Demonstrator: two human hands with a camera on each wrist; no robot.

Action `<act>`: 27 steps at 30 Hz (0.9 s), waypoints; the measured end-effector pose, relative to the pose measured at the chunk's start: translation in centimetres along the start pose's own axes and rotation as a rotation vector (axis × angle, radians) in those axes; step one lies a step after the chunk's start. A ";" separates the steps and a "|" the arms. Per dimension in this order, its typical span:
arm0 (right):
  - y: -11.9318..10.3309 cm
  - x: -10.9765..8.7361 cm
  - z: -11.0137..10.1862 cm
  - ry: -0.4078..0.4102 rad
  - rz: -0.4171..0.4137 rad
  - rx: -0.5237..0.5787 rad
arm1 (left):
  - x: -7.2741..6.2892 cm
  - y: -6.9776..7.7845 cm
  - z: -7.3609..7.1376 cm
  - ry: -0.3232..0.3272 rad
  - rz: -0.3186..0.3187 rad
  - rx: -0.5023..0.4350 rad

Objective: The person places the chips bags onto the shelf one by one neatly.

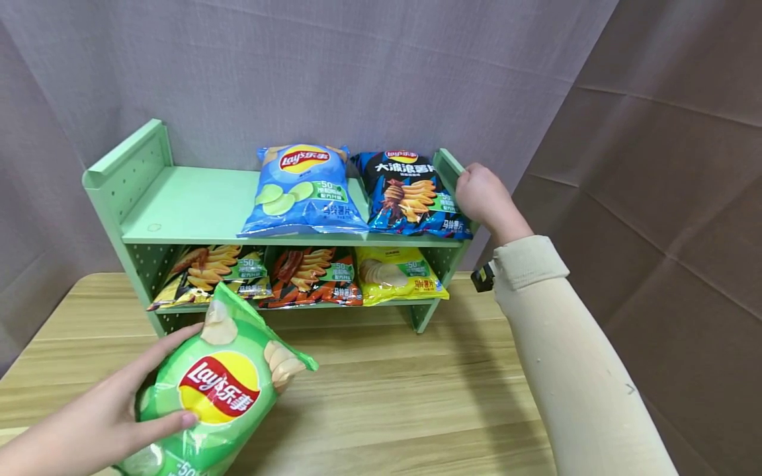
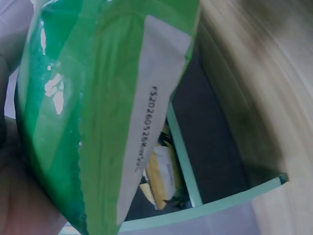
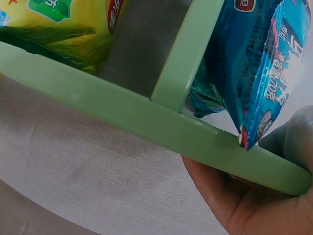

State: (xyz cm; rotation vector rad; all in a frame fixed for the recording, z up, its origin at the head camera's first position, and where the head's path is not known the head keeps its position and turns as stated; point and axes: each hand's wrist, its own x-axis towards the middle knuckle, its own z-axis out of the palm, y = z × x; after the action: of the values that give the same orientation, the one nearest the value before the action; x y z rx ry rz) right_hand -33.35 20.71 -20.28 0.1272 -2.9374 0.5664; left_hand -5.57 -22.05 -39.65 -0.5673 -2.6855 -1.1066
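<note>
In the head view my left hand [image 1: 116,403] holds a green bag of potato chips [image 1: 232,344], tilted, in front of the shelf's left half. Its thumb lies across the bag's front. The left wrist view shows the bag's seam and a printed strip up close. Up at the right end of the green two-tier shelf [image 1: 196,201], my right hand [image 1: 485,198] grips the side panel [image 3: 127,120], with fingers and thumb on opposite sides in the right wrist view. Right beside it sits a dark blue chip bag [image 1: 411,192]. A light blue chip bag [image 1: 297,192] leans next to that one.
Below, the lower tier carries a black-and-yellow chip bag [image 1: 208,271], a red-brown one [image 1: 312,274] and a yellow one [image 1: 395,271]. The shelf stands on a wooden table [image 1: 381,396]. Grey cloth [image 1: 369,79] hangs behind, and brown cloth [image 1: 655,165] at the right.
</note>
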 end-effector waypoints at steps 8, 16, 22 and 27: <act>0.1 0.1 0.0 0.003 -0.001 0.002 | 0.5 1.7 -0.7 0.083 0.035 -0.078; 0.0 0.1 0.1 0.001 0.000 0.001 | 1.6 2.7 -1.9 0.209 0.120 -0.213; -0.1 0.1 0.2 -0.001 0.000 -0.005 | 3.4 2.3 -2.7 0.384 0.272 -0.343; -0.1 0.0 0.0 0.003 -0.005 -0.012 | 5.5 2.2 -3.5 0.460 0.332 -0.400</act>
State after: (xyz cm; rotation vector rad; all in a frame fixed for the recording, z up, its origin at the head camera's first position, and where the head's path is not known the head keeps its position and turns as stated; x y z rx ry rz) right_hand -33.32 20.64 -20.29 0.1325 -2.9362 0.5475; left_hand -9.60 -21.59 -34.15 -0.6865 -1.9135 -1.4659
